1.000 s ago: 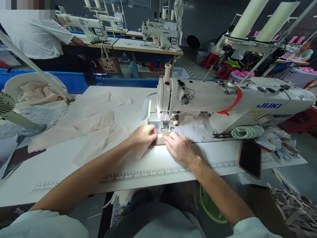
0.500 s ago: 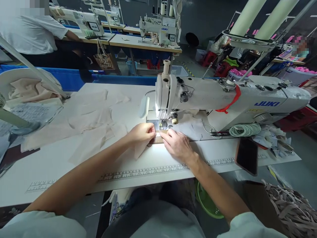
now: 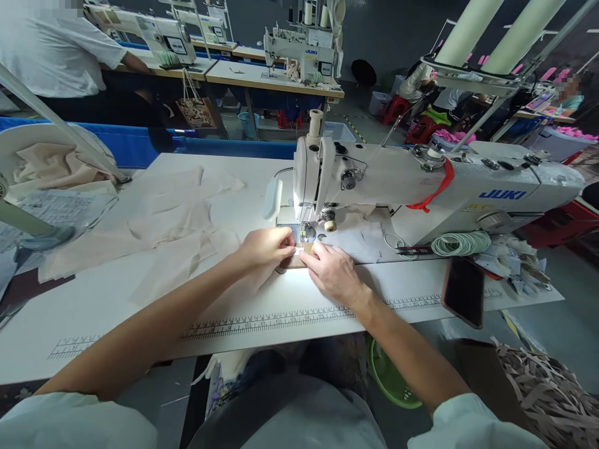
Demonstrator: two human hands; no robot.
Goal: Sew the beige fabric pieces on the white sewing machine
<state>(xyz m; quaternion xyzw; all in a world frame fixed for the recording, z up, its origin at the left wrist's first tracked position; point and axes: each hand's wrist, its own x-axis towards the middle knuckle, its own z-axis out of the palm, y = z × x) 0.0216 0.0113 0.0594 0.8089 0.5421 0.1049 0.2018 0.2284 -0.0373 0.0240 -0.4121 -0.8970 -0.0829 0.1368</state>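
Note:
Right in front of the needle of a white sewing machine [image 3: 369, 181], both my hands bend over a small piece of beige fabric [image 3: 296, 260]. My left hand [image 3: 267, 248] pinches the fabric's left side between thumb and fingers. From the right, my right hand [image 3: 334, 271] has its fingertips closed on the fabric's other side, close to the presser foot [image 3: 307, 232]. The machine's lamp lights this spot brightly. Part of the fabric is hidden beneath my fingers. Thin pale fabric pieces [image 3: 173, 231] lie spread on the table left of my left hand.
A phone [image 3: 463, 292], a coil of pale cord [image 3: 461, 243] and fabric scraps [image 3: 512, 262] lie at the table's right. A thread stand pole [image 3: 56, 118] rises at left. Below are a green basket [image 3: 390, 377] and a heap of fabric strips [image 3: 552, 393]. A co-worker [image 3: 60, 56] sits at far left.
My fingers have shifted slightly on the beige fabric, the left ones a little nearer the presser foot. The whole view has tilted slightly; the other things lie as before.

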